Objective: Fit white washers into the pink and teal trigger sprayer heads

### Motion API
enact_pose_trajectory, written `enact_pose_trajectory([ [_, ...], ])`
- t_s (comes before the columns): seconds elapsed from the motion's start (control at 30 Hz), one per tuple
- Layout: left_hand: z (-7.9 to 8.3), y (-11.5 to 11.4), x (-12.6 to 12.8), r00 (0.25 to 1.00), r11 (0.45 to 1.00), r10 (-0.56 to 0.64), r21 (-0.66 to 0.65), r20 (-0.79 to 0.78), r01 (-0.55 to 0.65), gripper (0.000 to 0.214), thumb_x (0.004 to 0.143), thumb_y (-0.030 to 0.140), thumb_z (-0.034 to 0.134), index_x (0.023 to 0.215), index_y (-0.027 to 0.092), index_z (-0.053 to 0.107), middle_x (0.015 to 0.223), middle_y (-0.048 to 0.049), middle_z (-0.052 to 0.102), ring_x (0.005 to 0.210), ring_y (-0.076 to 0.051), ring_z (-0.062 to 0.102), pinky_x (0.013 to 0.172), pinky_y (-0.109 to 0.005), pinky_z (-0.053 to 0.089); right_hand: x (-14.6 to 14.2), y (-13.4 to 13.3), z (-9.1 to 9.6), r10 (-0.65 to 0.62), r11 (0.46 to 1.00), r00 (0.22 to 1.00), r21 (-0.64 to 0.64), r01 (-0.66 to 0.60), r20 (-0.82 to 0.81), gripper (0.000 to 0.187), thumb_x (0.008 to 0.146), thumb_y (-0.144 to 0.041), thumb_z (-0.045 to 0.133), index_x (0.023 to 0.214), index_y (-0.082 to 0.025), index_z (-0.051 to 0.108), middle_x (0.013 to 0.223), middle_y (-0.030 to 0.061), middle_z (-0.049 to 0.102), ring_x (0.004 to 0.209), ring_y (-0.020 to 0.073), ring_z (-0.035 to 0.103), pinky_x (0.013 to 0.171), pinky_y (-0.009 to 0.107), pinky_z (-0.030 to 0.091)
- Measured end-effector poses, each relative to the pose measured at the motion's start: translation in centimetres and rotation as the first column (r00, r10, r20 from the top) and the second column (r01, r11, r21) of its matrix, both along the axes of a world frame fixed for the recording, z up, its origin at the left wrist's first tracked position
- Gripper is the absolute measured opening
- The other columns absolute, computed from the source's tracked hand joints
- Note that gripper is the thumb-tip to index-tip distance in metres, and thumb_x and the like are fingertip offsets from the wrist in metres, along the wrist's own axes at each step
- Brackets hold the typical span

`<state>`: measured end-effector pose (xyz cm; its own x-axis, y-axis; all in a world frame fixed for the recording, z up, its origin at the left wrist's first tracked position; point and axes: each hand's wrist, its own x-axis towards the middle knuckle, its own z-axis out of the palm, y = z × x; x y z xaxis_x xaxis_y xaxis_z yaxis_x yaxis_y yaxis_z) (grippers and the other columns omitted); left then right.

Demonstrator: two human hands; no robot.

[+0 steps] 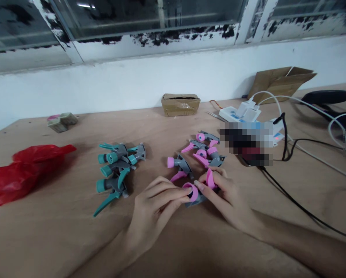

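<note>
Both hands meet over a pink-and-grey spray trigger head near the middle of the wooden table. My left hand pinches its pink round nozzle cap with the fingertips. My right hand wraps round its grey body and pink lever. Just beyond the hands lies a group of several pink-and-grey trigger heads. To the left lies a pile of several teal-and-grey trigger heads.
A red plastic bag lies at the left edge. A small cardboard box and a flattened carton stand by the wall. A white power strip with white and black cables fills the right side.
</note>
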<state>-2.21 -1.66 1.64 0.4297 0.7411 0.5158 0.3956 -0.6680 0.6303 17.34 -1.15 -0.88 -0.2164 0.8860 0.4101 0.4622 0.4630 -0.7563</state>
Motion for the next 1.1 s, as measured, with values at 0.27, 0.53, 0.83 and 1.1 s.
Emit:
enact_pose_trajectory([
  [0.27, 0.2, 0.0, 0.5, 0.999, 0.985, 0.011, -0.170, 0.043, -0.003, 0.018, 0.081, 0.010, 0.056, 0.087, 0.021, 0.068, 0.088, -0.0042, 0.067, 0.080, -0.016, 0.061, 0.069, -0.029, 0.051, 0.0, 0.1, -0.1, 0.021, 0.999, 1.000, 0.028, -0.022, 0.010, 0.015, 0.089, -0.029, 0.047, 0.079, -0.023, 0.057, 0.076, -0.0028, 0.065, 0.085, 0.0173, 0.060, 0.094, 0.039, 0.037],
  [0.53, 0.1, 0.0, 0.7, 0.973, 0.920, 0.156, -0.383, 0.170, -0.080, 0.010, 0.076, 0.017, 0.064, 0.085, 0.021, 0.065, 0.094, -0.0035, 0.054, 0.083, -0.014, 0.059, 0.064, -0.023, 0.052, 0.1, 0.1, 0.0, 0.047, 0.995, 0.999, 0.090, -0.049, 0.017, 0.012, 0.089, -0.027, 0.048, 0.080, -0.023, 0.055, 0.074, -0.0037, 0.063, 0.077, 0.0151, 0.060, 0.096, 0.040, 0.036],
  [0.83, 0.3, -0.8, 1.1, 0.989, 0.896, 0.046, -0.444, 0.141, 0.022, 0.035, 0.074, 0.023, 0.068, 0.107, 0.022, 0.058, 0.108, -0.0044, 0.060, 0.096, -0.018, 0.059, 0.079, -0.029, 0.051, 0.2, 0.2, -0.3, 0.110, 0.993, 0.991, 0.058, -0.106, -0.077, 0.009, 0.089, -0.029, 0.048, 0.089, -0.025, 0.056, 0.086, -0.0014, 0.066, 0.088, 0.0170, 0.061, 0.097, 0.042, 0.034],
  [1.1, -0.5, -0.1, 0.6, 0.990, 0.981, 0.136, -0.134, -0.045, -0.141, 0.029, 0.073, 0.026, 0.070, 0.101, 0.024, 0.063, 0.096, -0.0035, 0.062, 0.087, -0.018, 0.059, 0.077, -0.032, 0.050, 0.7, 0.6, 0.4, 0.152, 0.987, 0.988, 0.052, -0.152, 0.002, 0.016, 0.087, -0.030, 0.050, 0.101, -0.026, 0.055, 0.096, 0.0012, 0.067, 0.094, 0.0197, 0.061, 0.096, 0.045, 0.034],
])
